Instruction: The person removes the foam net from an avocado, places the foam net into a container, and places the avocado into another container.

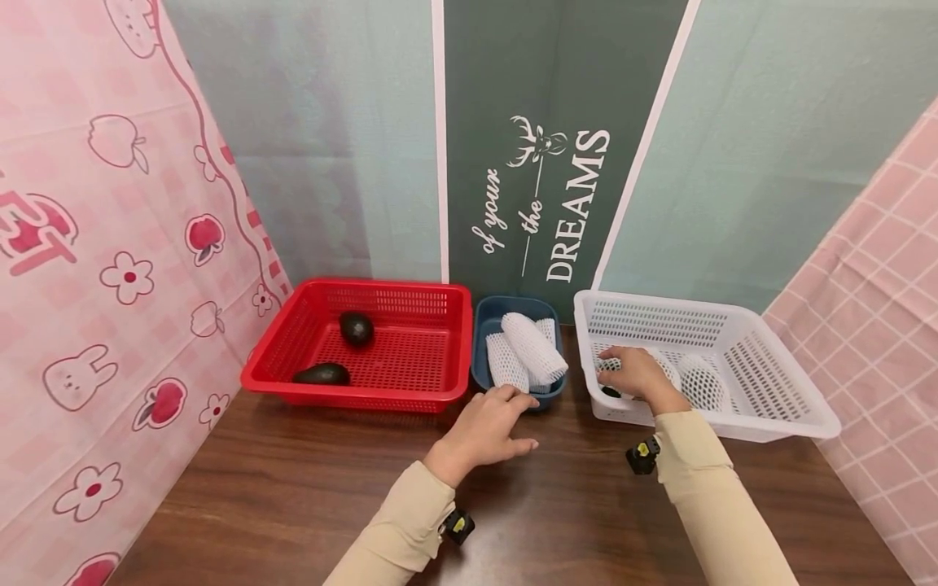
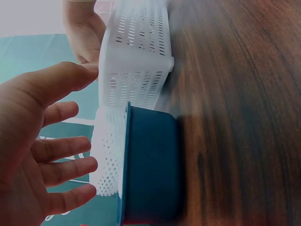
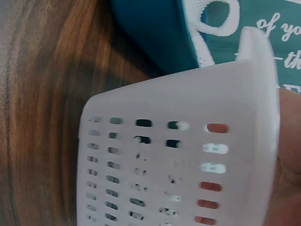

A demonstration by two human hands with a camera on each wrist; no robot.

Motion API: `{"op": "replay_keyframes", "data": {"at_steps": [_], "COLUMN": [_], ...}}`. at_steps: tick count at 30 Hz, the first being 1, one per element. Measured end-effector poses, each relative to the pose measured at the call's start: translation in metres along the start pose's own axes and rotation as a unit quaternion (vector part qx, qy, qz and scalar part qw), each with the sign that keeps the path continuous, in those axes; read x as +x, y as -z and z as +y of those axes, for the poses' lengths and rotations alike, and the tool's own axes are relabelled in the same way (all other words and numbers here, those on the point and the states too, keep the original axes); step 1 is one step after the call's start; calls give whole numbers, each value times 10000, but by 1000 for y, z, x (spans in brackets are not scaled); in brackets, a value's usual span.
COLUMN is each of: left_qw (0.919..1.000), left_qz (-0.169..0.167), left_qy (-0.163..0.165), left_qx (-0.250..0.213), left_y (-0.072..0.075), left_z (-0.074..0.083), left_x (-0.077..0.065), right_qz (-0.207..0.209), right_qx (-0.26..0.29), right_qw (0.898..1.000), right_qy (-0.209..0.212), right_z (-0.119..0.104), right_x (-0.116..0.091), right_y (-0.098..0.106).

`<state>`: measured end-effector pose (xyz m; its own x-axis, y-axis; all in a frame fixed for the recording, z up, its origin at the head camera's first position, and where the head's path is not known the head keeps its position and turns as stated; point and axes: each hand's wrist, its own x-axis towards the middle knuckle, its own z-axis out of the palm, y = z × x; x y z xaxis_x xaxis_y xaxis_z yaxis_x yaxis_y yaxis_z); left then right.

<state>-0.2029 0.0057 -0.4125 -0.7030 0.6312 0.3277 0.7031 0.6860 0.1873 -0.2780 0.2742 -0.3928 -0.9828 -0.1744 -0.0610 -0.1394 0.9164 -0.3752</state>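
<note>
My right hand [image 1: 636,376] reaches over the near rim of the white basket [image 1: 777,358], its fingers and thumb bent round a dark avocado in white foam netting [image 1: 610,392] at the left end. Much of that avocado is hidden by the hand; the basket wall covers it in the right wrist view. Other netted fruit [image 1: 702,384] lies just right of it. My left hand [image 1: 487,431] hovers with spread fingers by the near edge of the blue bin [image 1: 479,342]. White foam net sleeves [image 1: 533,348] are heaped in that bin, close to the left fingertips.
A red basket [image 1: 410,399] stands left of the blue bin with two bare avocados inside, one dark avocado [image 1: 357,328] farther back and another avocado [image 1: 322,374] nearer. All containers line the back of the brown wooden table [image 1: 293,488], against a green printed cloth [image 1: 352,163].
</note>
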Motion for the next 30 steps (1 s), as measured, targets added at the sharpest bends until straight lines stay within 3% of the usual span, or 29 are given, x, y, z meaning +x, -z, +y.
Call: {"op": "replay_keyframes", "data": {"at_steps": [8,15,20,30], "left_qw": [9999,9999,9994,9977], "left_qz": [24,35,-152,-461], "left_qy": [106,134,282,443], "left_qx": [6,20,-111,-231], "left_y": [-15,-25,-33,-39], "left_z": [1,0,-3,-10], "left_x": [1,-1,-2,-5], "right_qz": [46,-487,-684,-825], "right_qx": [-261,-706,-1057,-1073], "right_qw": [9996,9961,9919,9903], "right_qy": [-69,-204,-144,-318], "right_z": [8,8,9,10], "right_x": [5,12,16,20], "right_y": [-7,-14,-20,-23]}}
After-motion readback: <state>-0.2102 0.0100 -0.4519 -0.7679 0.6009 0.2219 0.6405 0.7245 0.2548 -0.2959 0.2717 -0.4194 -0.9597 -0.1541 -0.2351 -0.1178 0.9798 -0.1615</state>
